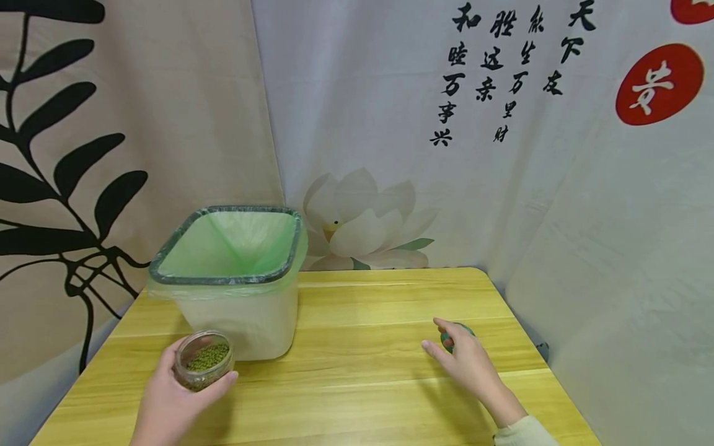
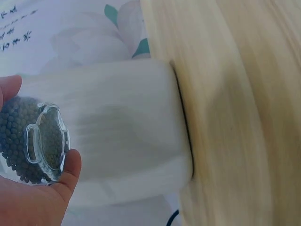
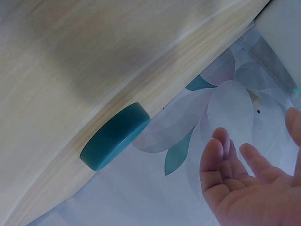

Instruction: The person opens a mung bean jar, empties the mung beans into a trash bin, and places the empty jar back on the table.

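Printed fabric [image 1: 357, 105] backs a smooth wood-grain table [image 1: 362, 347], bearing a squarish bin [image 1: 256, 325] with translucent green liner [image 1: 234, 248]. Left hand [image 1: 170, 396] grips a clear round jar [image 1: 186, 376] of green beans [image 1: 209, 358] before it; right hand [image 1: 467, 362], fingers parted, hovers near a flat teal lid [image 3: 115, 137].

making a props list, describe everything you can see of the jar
The jar is see-through, like glass or plastic, with a round, lidless mouth facing up and toward the head camera. Small green beans partly fill it. The left hand grips it, held up in front of the bin.
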A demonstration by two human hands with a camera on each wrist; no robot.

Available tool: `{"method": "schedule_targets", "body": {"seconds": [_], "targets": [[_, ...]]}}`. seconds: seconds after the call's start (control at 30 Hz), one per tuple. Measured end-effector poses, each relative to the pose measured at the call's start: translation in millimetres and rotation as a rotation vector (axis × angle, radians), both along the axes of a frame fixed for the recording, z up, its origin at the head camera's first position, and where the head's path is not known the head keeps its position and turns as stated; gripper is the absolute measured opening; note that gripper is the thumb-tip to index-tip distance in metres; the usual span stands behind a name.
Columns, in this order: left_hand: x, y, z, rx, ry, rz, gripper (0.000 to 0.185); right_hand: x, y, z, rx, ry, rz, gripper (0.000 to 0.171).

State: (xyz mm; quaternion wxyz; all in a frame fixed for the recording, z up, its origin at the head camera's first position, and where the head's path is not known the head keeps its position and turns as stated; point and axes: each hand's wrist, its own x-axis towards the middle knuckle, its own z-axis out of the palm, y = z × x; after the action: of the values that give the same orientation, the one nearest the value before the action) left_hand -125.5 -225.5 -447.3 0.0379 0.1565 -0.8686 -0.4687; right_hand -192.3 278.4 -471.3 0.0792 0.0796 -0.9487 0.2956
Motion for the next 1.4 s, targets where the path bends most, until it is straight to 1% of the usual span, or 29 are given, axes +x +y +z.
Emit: {"method": "schedule_targets", "body": {"seconds": [0.1, 0.23, 0.3, 0.47, 0.57, 0.67, 0.77, 0.87, 1.03, 1.17, 1.27, 1.4], "targets": [[1.0, -5, 5.7, -0.021, 0.034, 0.040, 0.117, 0.9, -1, 0.5, 0.006, 0.001, 0.000, 0.071], [0.6, -15, 13.4, -0.048, 0.101, 0.079, 0.109, 2.1, -1, 1.3, 0.008, -0.002, -0.005, 0.070], [-0.5, -20, 17.0, -0.051, 0.130, 0.092, 0.103, 2.4, -1, 1.9, 0.006, -0.009, -0.010, 0.071], [-3.2, -31, 26.3, -0.066, 0.173, 0.127, 0.095, 2.6, -1, 3.4, -0.007, -0.032, -0.015, 0.073], [-4.6, -35, 33.2, -0.079, 0.223, 0.140, 0.093, 2.9, -1, 3.7, -0.011, -0.036, -0.011, 0.073], [-5.8, -38, 43.1, -0.114, 0.259, 0.166, 0.095, 3.3, -2, 4.1, -0.013, -0.036, -0.008, 0.073], [-7.6, -41, 54.8, -0.163, 0.275, 0.195, 0.095, 4.0, -4, 5.0, -0.009, -0.032, -0.004, 0.072], [-10.1, -45, 66.0, -0.198, 0.288, 0.208, 0.094, 4.8, -5, 6.0, -0.003, -0.025, 0.001, 0.071], [-16.2, -52, 83.5, -0.239, 0.360, 0.213, 0.095, 6.3, -8, 7.7, -0.004, -0.021, 0.015, 0.070], [-22.5, -58, 102.3, -0.271, 0.439, 0.205, 0.094, 7.3, -9, 8.6, -0.007, -0.021, 0.019, 0.070], [-26.2, -62, 116.3, -0.293, 0.463, 0.196, 0.095, 8.2, -11, 9.0, -0.009, -0.018, 0.023, 0.070], [-30.7, -64, 131.6, -0.314, 0.452, 0.188, 0.100, 9.4, -12, 9.8, -0.017, -0.013, 0.027, 0.070]]}}
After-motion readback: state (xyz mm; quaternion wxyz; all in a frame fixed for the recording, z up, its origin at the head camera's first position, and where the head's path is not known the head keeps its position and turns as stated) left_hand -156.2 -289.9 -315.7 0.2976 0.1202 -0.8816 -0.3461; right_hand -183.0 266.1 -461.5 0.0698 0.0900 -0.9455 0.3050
